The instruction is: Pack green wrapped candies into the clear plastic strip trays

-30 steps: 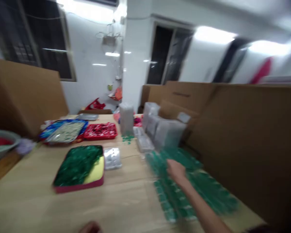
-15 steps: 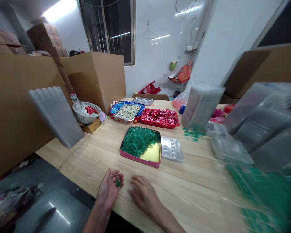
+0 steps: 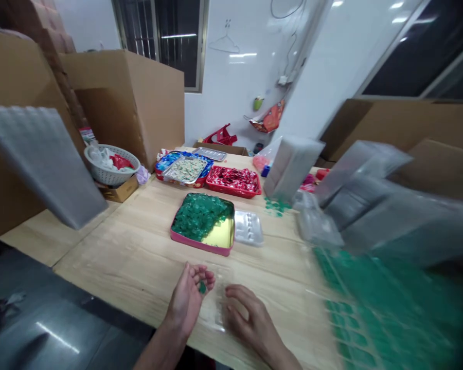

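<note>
My left hand is cupped palm up, fingers curled around a small green piece whose exact kind I cannot make out. Between my hands a clear plastic tray lies on the table, partly behind the left hand. My right hand is beside the tray's right edge, fingers bent and thumb apart; whether it touches the edge is unclear. Beyond them stands a pink-rimmed tin holding a heap of green pieces, its gold bottom bare at the front right.
A silvery moulded tray adjoins the tin. Behind are a red tray of red wrapped pieces and a tray of pale pieces. Stacked clear trays stand right, near green-filled trays. A grey stack leans left by a basket.
The view has swung right. A clear tray now lies between my hands where bare table showed before. My left hand still holds the green piece; the right hand's fingers are more spread.
</note>
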The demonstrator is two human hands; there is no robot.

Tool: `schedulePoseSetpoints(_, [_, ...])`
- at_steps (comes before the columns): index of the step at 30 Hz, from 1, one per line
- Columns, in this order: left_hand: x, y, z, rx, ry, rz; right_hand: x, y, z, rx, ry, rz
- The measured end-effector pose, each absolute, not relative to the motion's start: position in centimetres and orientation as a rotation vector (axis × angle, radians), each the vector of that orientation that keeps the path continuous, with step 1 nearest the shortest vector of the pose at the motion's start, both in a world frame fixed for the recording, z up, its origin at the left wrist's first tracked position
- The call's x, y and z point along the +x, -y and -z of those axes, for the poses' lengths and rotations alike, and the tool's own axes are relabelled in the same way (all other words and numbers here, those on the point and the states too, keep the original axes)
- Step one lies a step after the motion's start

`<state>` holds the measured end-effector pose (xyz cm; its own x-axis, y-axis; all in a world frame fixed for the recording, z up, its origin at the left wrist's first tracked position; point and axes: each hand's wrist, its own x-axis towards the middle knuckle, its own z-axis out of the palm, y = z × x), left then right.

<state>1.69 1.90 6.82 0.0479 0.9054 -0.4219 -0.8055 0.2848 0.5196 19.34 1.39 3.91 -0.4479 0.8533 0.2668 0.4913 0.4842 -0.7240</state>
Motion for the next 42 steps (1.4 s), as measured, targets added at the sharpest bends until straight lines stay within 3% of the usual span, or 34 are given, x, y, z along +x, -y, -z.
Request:
schedulePoseSetpoints(9, [5.9,-0.9,-6.4,0.225,-0.782,-1.225,18.1,-0.8,-5.4,-0.980,1.837,-0.804])
schedulePoseSetpoints(19, [4.9,-0.7,-6.6,0.705,-0.975,-1.079,19.1,-1.3,-4.1,-1.035,1.155,-1.502])
schedulePoseSetpoints(27, [4.1,-1.2,-5.8,0.864,-1.051,-0.931,18.3,-1.4,-4.2,-1.039,1.070,-1.627])
schedulePoseSetpoints(42, [3.8,-1.4,-5.7,0.566,-0.844,-0.916,17.9,-1.1,-4.4,-0.871,0.948,-1.782])
